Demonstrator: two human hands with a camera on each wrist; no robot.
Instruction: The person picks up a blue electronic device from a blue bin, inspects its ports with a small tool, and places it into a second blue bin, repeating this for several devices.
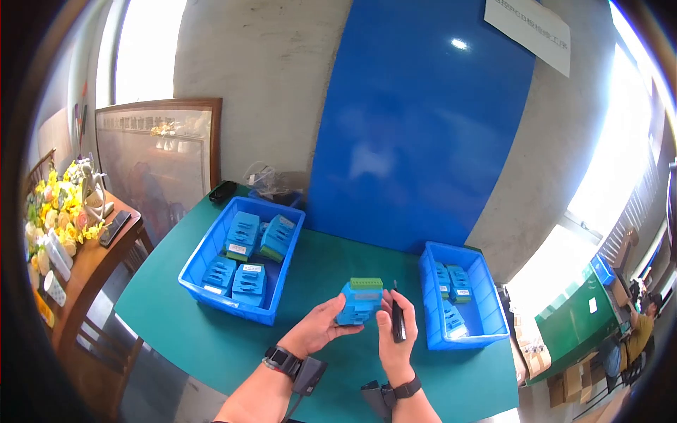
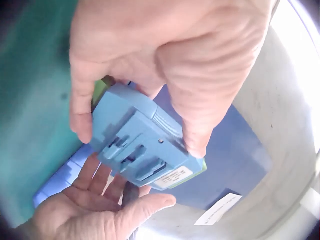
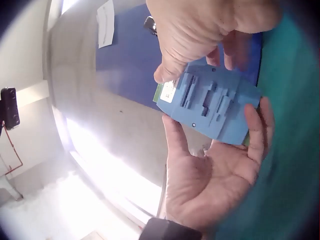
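Observation:
A light-blue plastic module (image 1: 361, 307) with a green terminal strip along its top edge is held up over the green table. My left hand (image 1: 319, 330) grips it by its two ends, thumb at one and fingers at the other. In the left wrist view, the module (image 2: 132, 142) shows a slotted, clip-like face and a white label. My right hand (image 1: 392, 345) is close by its right side, holding a slim black pen-like tool (image 1: 399, 321) upright between thumb and fingers. The right wrist view shows this hand's fingertips at the module (image 3: 210, 100).
A blue bin (image 1: 190, 285) with several similar modules stands on the left of the green table (image 1: 162, 299); a second bin (image 1: 469, 343) with modules stands on the right. A blue panel (image 1: 423, 127) rises behind. A cable bundle (image 1: 271, 185) lies at the back. Flowers (image 1: 63, 204) stand left.

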